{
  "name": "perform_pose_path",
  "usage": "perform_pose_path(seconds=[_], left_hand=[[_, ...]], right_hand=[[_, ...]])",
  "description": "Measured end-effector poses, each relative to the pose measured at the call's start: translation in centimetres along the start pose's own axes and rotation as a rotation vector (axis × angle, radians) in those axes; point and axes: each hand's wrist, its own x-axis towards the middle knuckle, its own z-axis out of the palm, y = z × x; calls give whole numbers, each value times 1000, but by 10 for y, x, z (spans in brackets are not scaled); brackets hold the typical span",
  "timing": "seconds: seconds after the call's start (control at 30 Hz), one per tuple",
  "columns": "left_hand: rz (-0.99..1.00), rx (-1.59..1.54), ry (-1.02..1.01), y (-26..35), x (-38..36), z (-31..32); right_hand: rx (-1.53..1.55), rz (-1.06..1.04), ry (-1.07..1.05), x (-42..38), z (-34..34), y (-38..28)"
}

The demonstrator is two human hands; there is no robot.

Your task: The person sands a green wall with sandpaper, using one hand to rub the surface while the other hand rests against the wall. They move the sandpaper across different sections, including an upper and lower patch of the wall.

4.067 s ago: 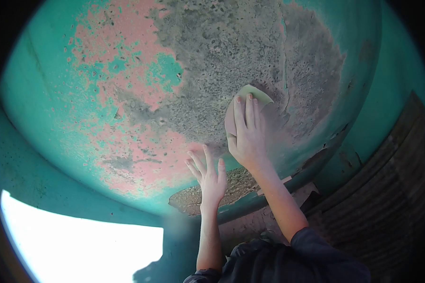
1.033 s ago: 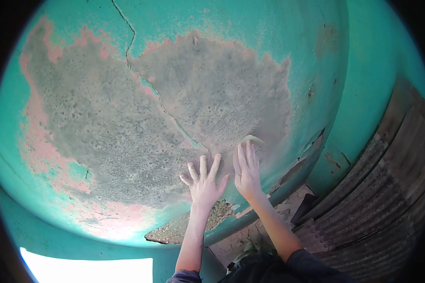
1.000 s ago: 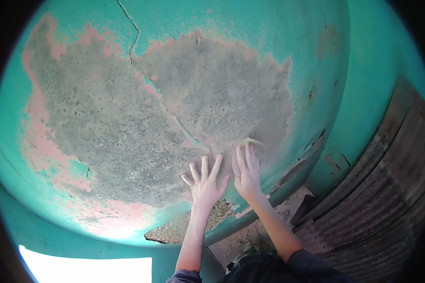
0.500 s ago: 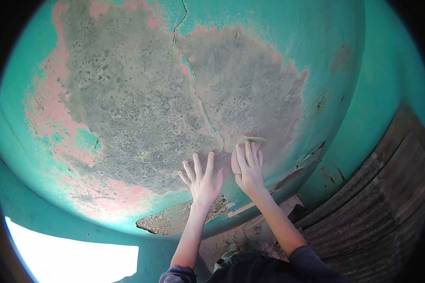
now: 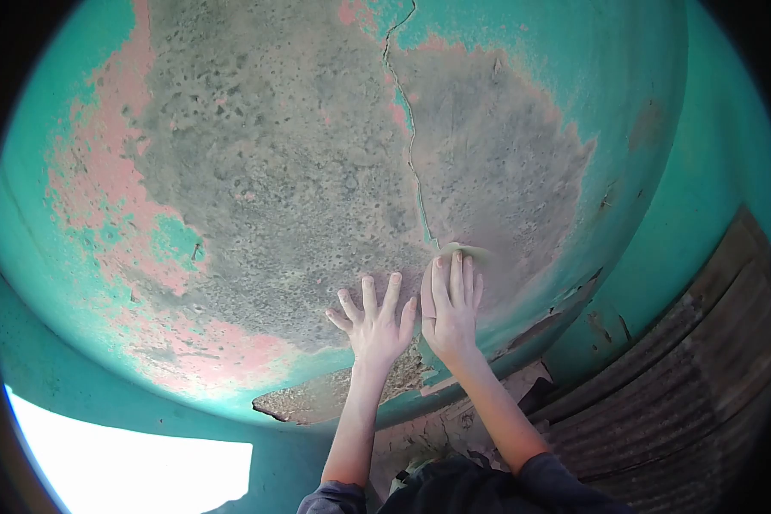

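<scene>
My left hand (image 5: 377, 332) lies against the wall (image 5: 265, 171), fingers spread and holding nothing. It rests at the lower edge of a grey, pitted patch where the green and pink paint is gone. Just to its right, my right hand (image 5: 454, 321) presses a folded sheet of sandpaper (image 5: 427, 295) flat to the wall. Its pale back edge sticks out above the fingertips. A thin crack (image 5: 414, 146) runs down the patch and ends just above the right hand. Fine dust whitens both hands.
Below the hands, a chunk of plaster has broken away (image 5: 313, 398), baring rough material. Corrugated sheets (image 5: 651, 420) lean at the lower right beside a green wall (image 5: 720, 180). A bright opening (image 5: 137, 463) is at the lower left.
The view has shifted, so the wall patch and crack appear farther right. My right hand and the sandpaper have moved slightly left across the wall, closer to the crack; the left hand stays spread.
</scene>
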Motion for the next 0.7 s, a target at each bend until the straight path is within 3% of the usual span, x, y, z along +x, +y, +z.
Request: perform_pose_path(seconds=[0.1,0.33,0.4,0.43,0.53,0.63,0.7], left_hand=[[52,131,52,-4,-3,7],[105,79,-22,-8,-5,-24],[20,-406,-19,-12,-7,-43],[28,-411,-20,-16,-7,-48],[-69,-275,55,-36,-1,-58],[-49,-205,-51,-49,-2,-54],[28,-53,19,-56,-3,-39]], right_hand=[[-28,3,13,5,5,-10],[-84,90,35,20,-1,-36],[-135,95,35,17,-1,-45],[-182,97,29,15,-1,-48],[-259,129,14,16,1,-54],[-183,180,81,27,1,-59],[-195,201,86,23,4,-62]])
